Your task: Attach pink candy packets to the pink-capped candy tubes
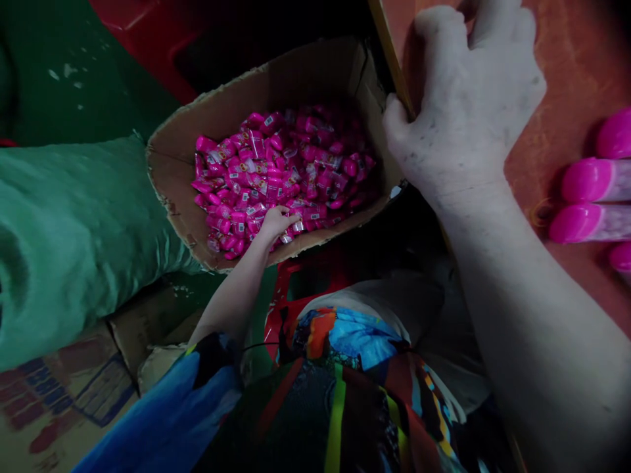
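My left hand (277, 223) reaches down into a cardboard box (172, 154), at its near side. Its fingers are pinched together among many small bright-pink wrapped packets (266, 171) with printed labels. A shiny clear bit shows by the fingertips, but what they grip is too small to name. On the right, my right hand (463, 105) rests on the edge of a reddish table (557, 72), thumb apart from the bent fingers. Nothing shows in it, though its fingertips are partly hidden. Several pink-capped clear tubes (586, 200) lie on the table beyond that wrist.
To the left of the box lies a full green sack (83, 236). Printed cardboard (69, 401) lies below it. A red plastic stool (290, 289) is under the near side of the box, and another red plastic piece (142, 33) stands behind.
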### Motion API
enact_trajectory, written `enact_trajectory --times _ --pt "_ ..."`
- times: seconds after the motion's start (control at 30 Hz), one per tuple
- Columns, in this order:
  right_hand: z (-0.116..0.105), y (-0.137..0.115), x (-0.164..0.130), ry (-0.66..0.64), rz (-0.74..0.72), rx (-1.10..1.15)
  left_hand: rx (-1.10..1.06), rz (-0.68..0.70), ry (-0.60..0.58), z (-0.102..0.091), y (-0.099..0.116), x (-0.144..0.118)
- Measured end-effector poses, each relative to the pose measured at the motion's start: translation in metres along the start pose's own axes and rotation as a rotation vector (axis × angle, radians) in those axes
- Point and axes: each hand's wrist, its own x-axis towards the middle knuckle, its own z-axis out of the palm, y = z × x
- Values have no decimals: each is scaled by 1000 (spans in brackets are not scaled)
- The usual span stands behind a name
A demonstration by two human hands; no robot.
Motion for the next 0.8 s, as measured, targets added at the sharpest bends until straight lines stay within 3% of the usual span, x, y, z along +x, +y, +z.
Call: enact_trajectory --times 0.4,0.67,0.8 --pt "-2 2 -2 27 -33 24 -266 106 -59 -1 -6 -42" --pt "4 3 -3 74 -43 20 140 209 -158 -2 -7 -70" --pt "3 3 -3 57 -38 17 296 141 10 -25 -10 -54"
